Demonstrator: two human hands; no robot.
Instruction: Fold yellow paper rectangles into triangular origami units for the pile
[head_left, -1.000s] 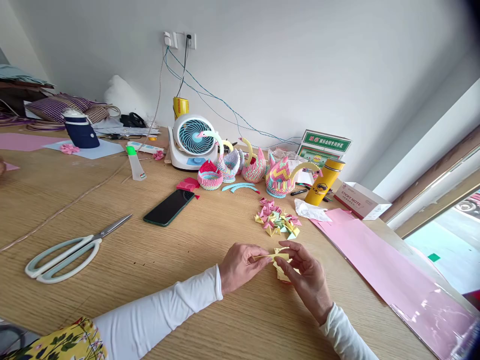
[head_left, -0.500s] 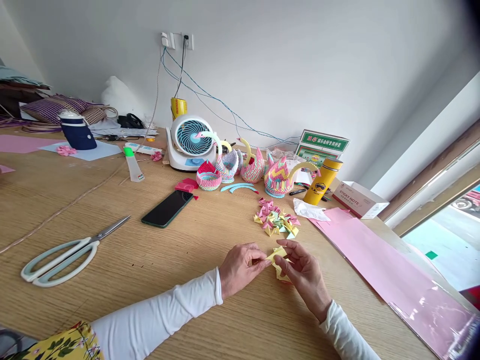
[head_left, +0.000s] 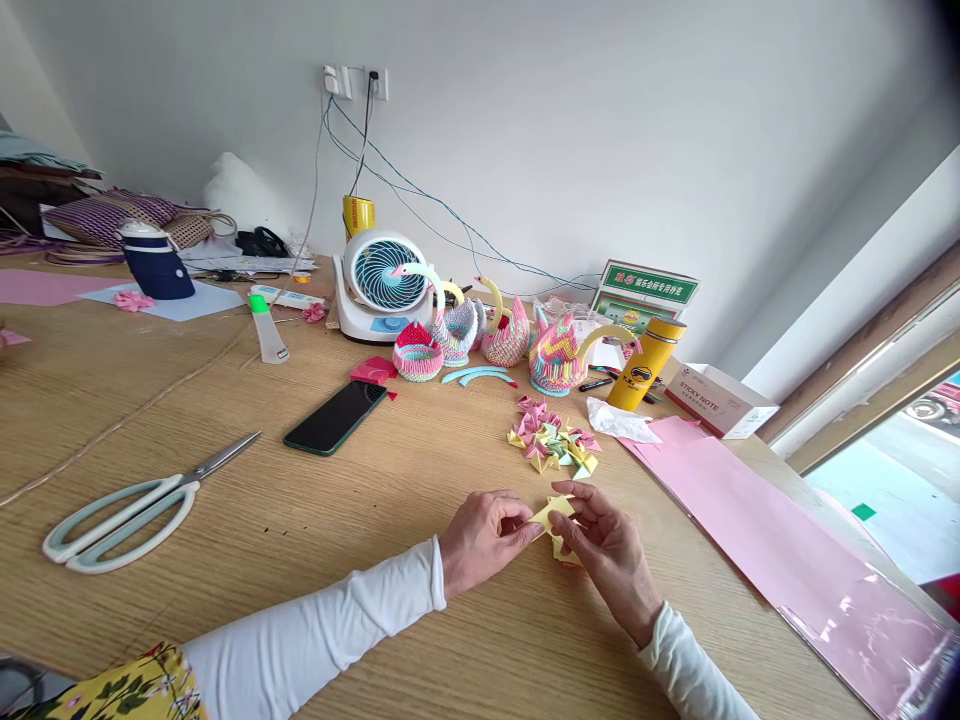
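A small piece of yellow paper (head_left: 553, 511) is held between my two hands above the table. My left hand (head_left: 484, 540) pinches its left end with thumb and fingers. My right hand (head_left: 606, 548) grips the right side, thumb in front and fingers curled behind. Just below the held piece, more yellow paper (head_left: 564, 553) lies on the table, partly covered by my right hand. Beyond my hands sits a loose pile of folded paper triangles (head_left: 553, 437) in pink, yellow and pale green.
Scissors (head_left: 150, 515) and a phone (head_left: 336, 418) lie to the left. Paper swans (head_left: 556, 355), a fan (head_left: 386, 280) and a yellow flask (head_left: 645, 365) stand at the back. Pink sheets (head_left: 780, 550) cover the right side, near a sticky-note box (head_left: 716, 398).
The yellow paper between my fingers has tilted slightly and shows a broader face. Both hands keep nearly the same place and grip.
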